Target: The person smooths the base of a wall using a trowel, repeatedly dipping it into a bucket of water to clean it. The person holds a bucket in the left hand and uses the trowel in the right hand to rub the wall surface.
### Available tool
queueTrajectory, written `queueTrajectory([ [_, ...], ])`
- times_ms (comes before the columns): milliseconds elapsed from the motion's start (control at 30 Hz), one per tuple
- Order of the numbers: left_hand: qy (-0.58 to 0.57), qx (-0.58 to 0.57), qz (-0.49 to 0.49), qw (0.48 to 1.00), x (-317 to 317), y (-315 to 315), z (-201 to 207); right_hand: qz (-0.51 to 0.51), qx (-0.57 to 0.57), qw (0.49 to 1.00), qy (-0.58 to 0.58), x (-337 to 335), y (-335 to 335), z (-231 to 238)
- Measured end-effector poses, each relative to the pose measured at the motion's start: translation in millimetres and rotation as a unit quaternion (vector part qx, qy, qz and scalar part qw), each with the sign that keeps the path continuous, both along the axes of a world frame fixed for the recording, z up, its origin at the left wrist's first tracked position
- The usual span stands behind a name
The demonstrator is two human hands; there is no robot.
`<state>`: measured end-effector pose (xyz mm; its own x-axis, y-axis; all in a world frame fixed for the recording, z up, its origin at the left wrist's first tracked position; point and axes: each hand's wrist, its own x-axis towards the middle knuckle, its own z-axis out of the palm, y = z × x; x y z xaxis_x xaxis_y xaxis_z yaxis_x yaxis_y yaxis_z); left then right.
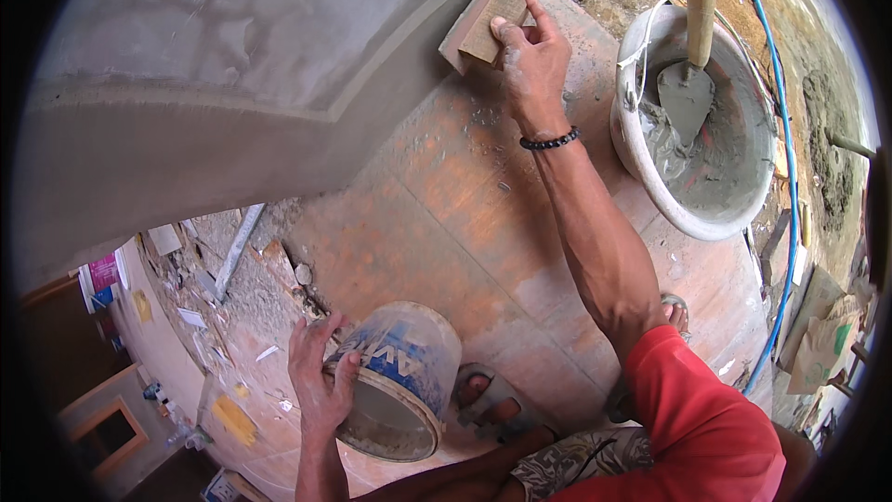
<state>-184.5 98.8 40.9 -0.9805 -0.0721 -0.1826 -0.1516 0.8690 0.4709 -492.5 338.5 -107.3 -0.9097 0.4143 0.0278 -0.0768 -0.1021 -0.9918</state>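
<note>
My right hand grips a plastering float by its block handle. The float's flat board lies against the edge of a grey plastered wall face. My left hand has its fingers apart, with thumb and fingertips beside the rim of a whitish bucket with a blue print. That bucket is tilted, its mouth toward me; whether the thumb touches the rim is hard to tell. To the right of my right forearm stands a white tub of wet grey mortar. A wooden-handled trowel rests in the mortar.
Below me is a mortar-stained tiled floor, with my sandalled feet near the bucket. A blue hose runs past the tub on the right. Rubble and a metal strip lie at the wall's left foot. Boards and cardboard sit at far right.
</note>
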Motion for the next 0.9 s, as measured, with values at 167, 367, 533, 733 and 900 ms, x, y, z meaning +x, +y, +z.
queueTrajectory([
  [167, -0.009, -0.008, 0.011, 1.0, 3.2, -2.9, 1.4, 0.086, -0.021, 0.995, -0.041, 85.6, -61.0, 11.5],
  [367, -0.009, 0.001, 0.01, 1.0, 5.2, -4.4, 1.5, 0.078, -0.077, 0.99, -0.094, 85.2, -4.6, 1.5],
  [533, -0.002, 0.003, 0.006, 1.0, 3.5, -4.4, 0.6, 0.033, -0.136, 0.989, -0.041, 1.9, 27.6, 9.5],
  [733, -0.024, 0.001, 0.014, 1.0, 3.3, -5.1, 1.9, 0.052, -0.09, 0.994, -0.035, 28.1, -15.1, 11.5],
  [900, -0.019, 0.004, 0.013, 1.0, 1.1, -3.2, 1.1, 0.117, -0.081, 0.987, -0.076, 116.9, -84.1, 28.7],
])
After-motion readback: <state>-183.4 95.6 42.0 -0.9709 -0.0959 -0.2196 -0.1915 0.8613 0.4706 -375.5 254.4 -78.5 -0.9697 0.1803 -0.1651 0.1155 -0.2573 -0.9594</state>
